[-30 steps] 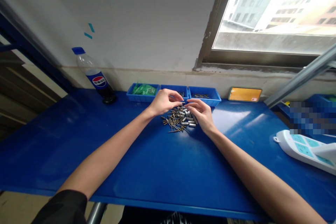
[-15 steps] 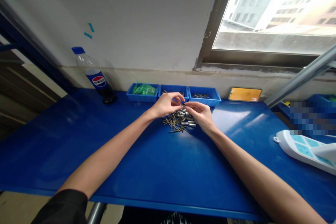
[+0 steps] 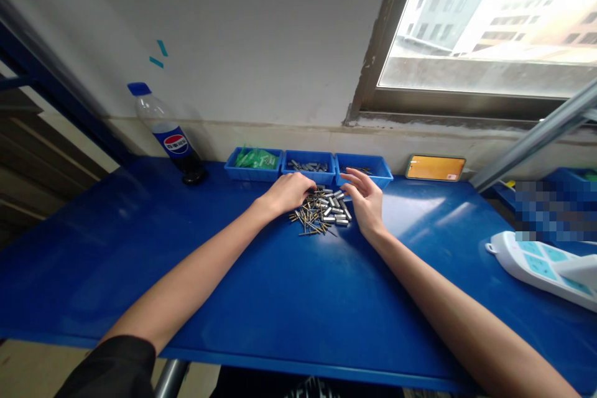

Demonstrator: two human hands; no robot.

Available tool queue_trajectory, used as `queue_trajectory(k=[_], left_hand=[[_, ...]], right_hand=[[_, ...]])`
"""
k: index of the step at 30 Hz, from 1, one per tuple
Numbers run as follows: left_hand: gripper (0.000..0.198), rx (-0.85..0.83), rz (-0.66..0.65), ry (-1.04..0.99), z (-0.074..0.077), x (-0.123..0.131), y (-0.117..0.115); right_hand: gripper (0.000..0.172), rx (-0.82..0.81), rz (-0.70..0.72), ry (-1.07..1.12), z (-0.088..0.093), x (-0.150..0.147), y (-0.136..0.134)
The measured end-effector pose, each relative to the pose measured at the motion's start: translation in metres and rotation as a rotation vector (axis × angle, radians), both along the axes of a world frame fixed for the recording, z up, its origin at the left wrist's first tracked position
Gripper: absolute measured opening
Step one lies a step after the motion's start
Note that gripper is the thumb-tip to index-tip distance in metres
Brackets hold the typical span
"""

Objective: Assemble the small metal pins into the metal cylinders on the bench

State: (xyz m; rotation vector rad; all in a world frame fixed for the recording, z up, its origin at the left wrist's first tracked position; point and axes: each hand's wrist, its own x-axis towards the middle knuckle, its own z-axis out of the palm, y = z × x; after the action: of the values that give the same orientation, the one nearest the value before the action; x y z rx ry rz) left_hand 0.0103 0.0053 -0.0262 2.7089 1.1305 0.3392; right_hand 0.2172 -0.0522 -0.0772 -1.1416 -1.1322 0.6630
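Brass-coloured and grey metal pins (image 3: 310, 219) are lying criss-crossed on the blue table (image 3: 280, 298), with stubby silver pieces (image 3: 334, 208) bunching up against them on the right, all one loose pile between the two hands. The left hand (image 3: 291, 193) is resting at the pile's left upper edge, fingers pointing down; its tips are hiding, so can't tell whether they're pinching anything. The right hand (image 3: 367, 202) is hovering just right of the pile, fingers spreading, thumb apart, nothing showing between them.

Handling, my guess: pins are looking light, stiff and thin, likely rolling or slipping on smooth paint; mid-shank is seeming the best grip. Silver pieces are probably weighing more, hard, not fragile; long sides are offering the better hold.

Tabletop is shining, catching glare from the window (image 3: 485, 25). Three blue trays are lining the wall (image 3: 256, 43): left tray (image 3: 249, 175) is holding a green bag (image 3: 256, 158), middle tray (image 3: 325, 178) small metal parts, right tray (image 3: 386, 177) thin parts, partly hiding behind the right hand. A cola bottle (image 3: 172, 140) is standing far left; a phone (image 3: 436, 168) is leaning right of the trays; a white power strip (image 3: 545, 264) is lying near the right edge.
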Motion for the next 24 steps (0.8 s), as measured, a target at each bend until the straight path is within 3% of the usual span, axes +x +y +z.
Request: queue_trajectory(k=[8,15,24], left_hand=[[0.018,0.099,-0.004,0.130,0.002,-0.003,0.003],[0.014,0.075,-0.036,0.139,0.007,-0.009,0.007],[0.011,0.051,-0.114,0.016,0.021,-0.019,0.015]], right_hand=[[0.036,-0.011,0.028,-0.006,0.007,-0.003,-0.003],[0.032,-0.021,0.034,-0.016,0.005,-0.001,-0.001],[0.028,-0.024,0.057,-0.003,0.003,-0.001,-0.002]])
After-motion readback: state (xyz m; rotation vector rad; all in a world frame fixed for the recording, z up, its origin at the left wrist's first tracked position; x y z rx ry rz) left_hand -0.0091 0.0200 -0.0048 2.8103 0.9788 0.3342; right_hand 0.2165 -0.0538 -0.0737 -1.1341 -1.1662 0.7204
